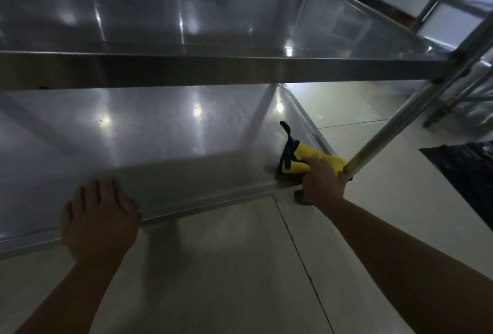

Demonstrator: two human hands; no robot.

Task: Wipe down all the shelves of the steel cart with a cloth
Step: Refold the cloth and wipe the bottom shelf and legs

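Two hands at the bottom shelf (170, 131): right hand (321, 181) clenched on a yellow cloth (306, 159), fingers half hidden; left hand (100, 216), blurred, rests flat.

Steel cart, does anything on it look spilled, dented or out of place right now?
Nothing stands out. Both shelves in view look bare and unspilled; bright spots on the lower shelf look like light reflections. The right hand presses the yellow cloth into its near right corner, by the post. The left hand rests on its front edge.
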